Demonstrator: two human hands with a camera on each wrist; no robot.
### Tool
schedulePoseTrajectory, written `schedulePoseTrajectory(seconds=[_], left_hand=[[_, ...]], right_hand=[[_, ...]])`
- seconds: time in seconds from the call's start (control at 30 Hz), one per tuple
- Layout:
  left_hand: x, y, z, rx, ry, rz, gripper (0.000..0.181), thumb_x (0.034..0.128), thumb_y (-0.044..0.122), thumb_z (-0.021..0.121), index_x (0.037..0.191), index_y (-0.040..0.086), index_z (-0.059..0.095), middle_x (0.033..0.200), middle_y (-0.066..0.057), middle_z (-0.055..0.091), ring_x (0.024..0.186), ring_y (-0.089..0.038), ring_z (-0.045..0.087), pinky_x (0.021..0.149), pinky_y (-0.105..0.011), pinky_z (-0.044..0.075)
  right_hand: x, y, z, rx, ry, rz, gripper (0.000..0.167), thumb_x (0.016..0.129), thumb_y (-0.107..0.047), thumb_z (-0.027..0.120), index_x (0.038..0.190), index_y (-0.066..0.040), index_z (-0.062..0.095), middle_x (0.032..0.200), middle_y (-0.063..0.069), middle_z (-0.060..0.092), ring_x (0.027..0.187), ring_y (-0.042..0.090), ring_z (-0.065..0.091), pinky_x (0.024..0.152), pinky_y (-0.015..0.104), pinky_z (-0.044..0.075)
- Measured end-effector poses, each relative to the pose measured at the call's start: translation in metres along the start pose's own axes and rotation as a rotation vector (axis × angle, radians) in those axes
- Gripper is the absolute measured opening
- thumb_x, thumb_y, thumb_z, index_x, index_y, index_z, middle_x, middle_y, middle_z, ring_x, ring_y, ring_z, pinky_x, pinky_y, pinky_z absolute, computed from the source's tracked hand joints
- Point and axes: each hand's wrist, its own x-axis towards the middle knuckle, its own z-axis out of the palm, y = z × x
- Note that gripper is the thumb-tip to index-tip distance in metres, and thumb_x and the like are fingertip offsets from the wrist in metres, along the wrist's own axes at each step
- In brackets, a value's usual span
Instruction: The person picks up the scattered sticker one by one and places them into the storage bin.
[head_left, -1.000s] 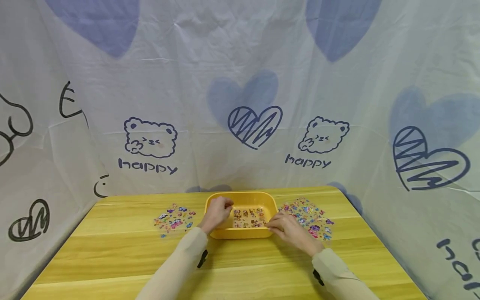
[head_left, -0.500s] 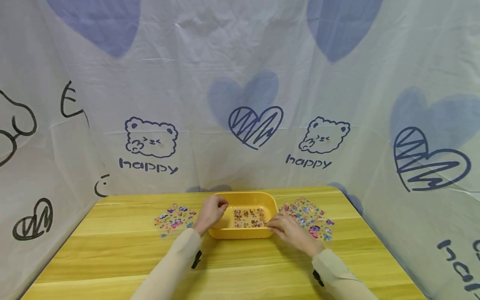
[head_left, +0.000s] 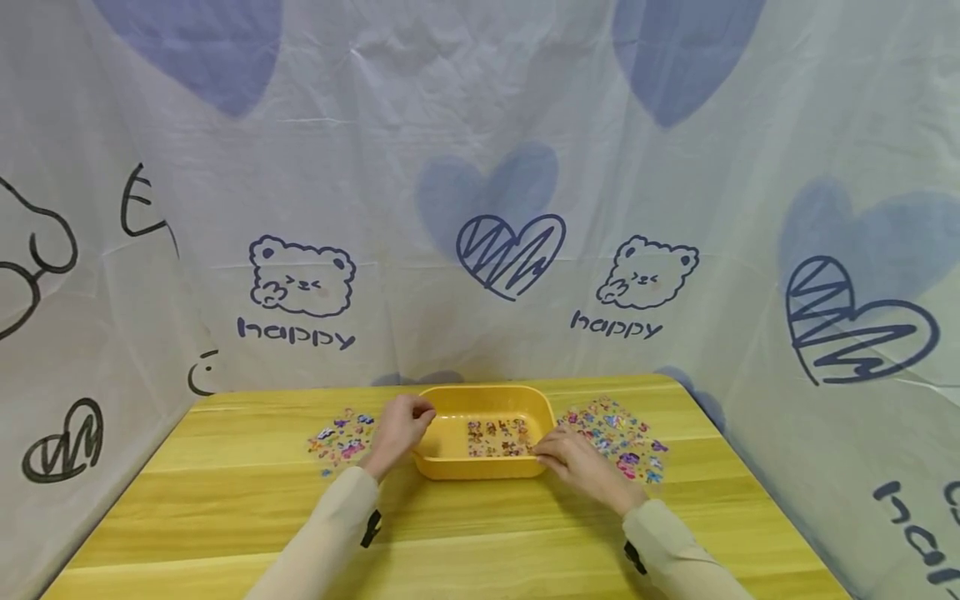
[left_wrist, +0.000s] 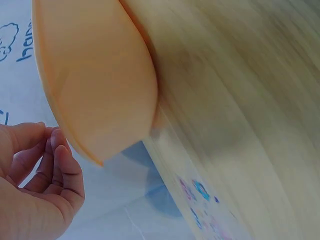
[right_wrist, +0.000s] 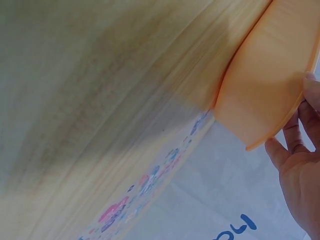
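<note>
On the left of the yellow wood-grained bench [head_left: 480, 533], a patch of tiny, glossy, many-coloured motifs [head_left: 351, 448] lies beside the left hand [head_left: 400, 429]. That hand's thumb and fingertips curl together at the left rim of the rounded rectangular yellow plastic tray [head_left: 480, 469]; whether they pinch anything thin cannot be told. A light fingertip touch there, without tugging the rim, probably serves best. The tray sits level at the far middle of the bench, smooth and shallow, with a squarish patch of small brown and purplish motifs [head_left: 498, 437] lying flat toward its right side. The right hand [head_left: 577, 458] grips the right rim; an even hold should steady the tray. Farthest right lies a larger patch of pink, blue and purple motifs [head_left: 618, 429].
</note>
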Motion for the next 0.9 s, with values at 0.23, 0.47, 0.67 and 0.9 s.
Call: schedulePoseTrajectory(seconds=[0.23, 0.47, 0.67, 0.9], left_hand=[[-0.004, -0.016, -0.012, 0.035, 0.040, -0.021, 0.009, 0.0900, 0.007, 0.068, 0.087, 0.003, 0.076, 0.083, -0.008, 0.073, 0.070, -0.014, 0.059, 0.064, -0.028, 0.052], [-0.007, -0.023, -0.024, 0.014, 0.003, -0.061, 0.014, 0.0928, 0.010, 0.066, 0.096, 0.000, 0.075, 0.086, -0.009, 0.073, 0.072, -0.015, 0.060, 0.065, -0.029, 0.052], [-0.013, -0.031, -0.035, 0.002, 0.014, -0.050, 0.016, 0.0938, 0.012, 0.065, 0.099, 0.002, 0.076, 0.092, -0.012, 0.074, 0.075, -0.017, 0.065, 0.067, -0.032, 0.055], [-0.020, -0.052, -0.054, 0.008, -0.041, -0.137, 0.018, 0.0954, 0.014, 0.062, 0.102, 0.003, 0.075, 0.096, -0.012, 0.074, 0.078, -0.018, 0.066, 0.064, -0.029, 0.054]], right_hand=[[-0.001, -0.001, 0.000, -0.010, -0.005, 0.008, 0.018, 0.093, -0.013, 0.065, 0.107, -0.005, 0.073, 0.103, 0.003, 0.072, 0.097, 0.018, 0.063, 0.088, 0.033, 0.054], [-0.001, -0.001, -0.001, -0.005, -0.006, 0.009, 0.018, 0.093, -0.013, 0.066, 0.107, -0.005, 0.073, 0.103, 0.003, 0.072, 0.097, 0.017, 0.063, 0.088, 0.034, 0.054], [-0.001, -0.001, -0.002, -0.004, -0.002, 0.010, 0.017, 0.092, -0.011, 0.066, 0.107, -0.005, 0.074, 0.102, 0.003, 0.073, 0.097, 0.019, 0.063, 0.089, 0.035, 0.054], [-0.001, 0.000, -0.002, -0.006, -0.020, 0.004, 0.018, 0.093, -0.012, 0.065, 0.107, -0.005, 0.074, 0.103, 0.003, 0.073, 0.097, 0.018, 0.064, 0.088, 0.035, 0.054]])
